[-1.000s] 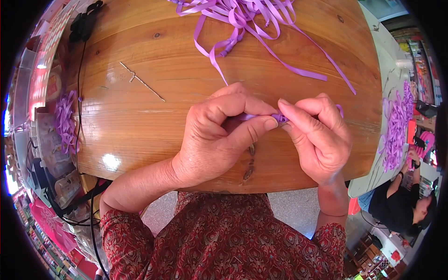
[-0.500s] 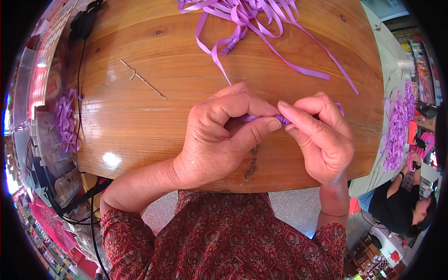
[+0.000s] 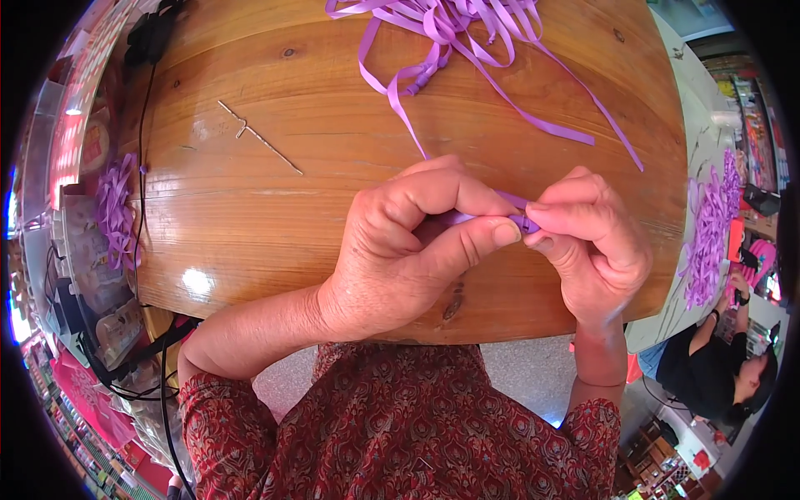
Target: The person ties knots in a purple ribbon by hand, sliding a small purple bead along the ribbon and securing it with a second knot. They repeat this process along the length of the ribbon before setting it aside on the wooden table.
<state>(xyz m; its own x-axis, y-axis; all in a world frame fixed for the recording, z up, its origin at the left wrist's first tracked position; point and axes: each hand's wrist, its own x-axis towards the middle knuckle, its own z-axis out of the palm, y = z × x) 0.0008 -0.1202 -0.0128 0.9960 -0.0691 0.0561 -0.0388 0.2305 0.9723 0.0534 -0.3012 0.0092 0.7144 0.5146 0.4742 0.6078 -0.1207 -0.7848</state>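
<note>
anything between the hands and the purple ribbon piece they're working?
Nothing visible. The left hand and right hand both already pinch the purple ribbon piece between their fingertips over the wooden table. The loose ribbon pile and thin metal tool lie farther up, apart from the hands.

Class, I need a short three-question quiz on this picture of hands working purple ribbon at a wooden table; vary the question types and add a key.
1. True or false: the left hand and right hand both pinch the same folded purple ribbon piece.
2. Multiple choice: the thin metal wire tool lies A) under the right hand, B) on the wooden table, apart from both hands on the left-hand side, C) in the loose ribbon pile.
3. Fill in: the loose ribbon pile lies at the table's ___ edge.

Key: 1 true; 2 B; 3 far.
</note>
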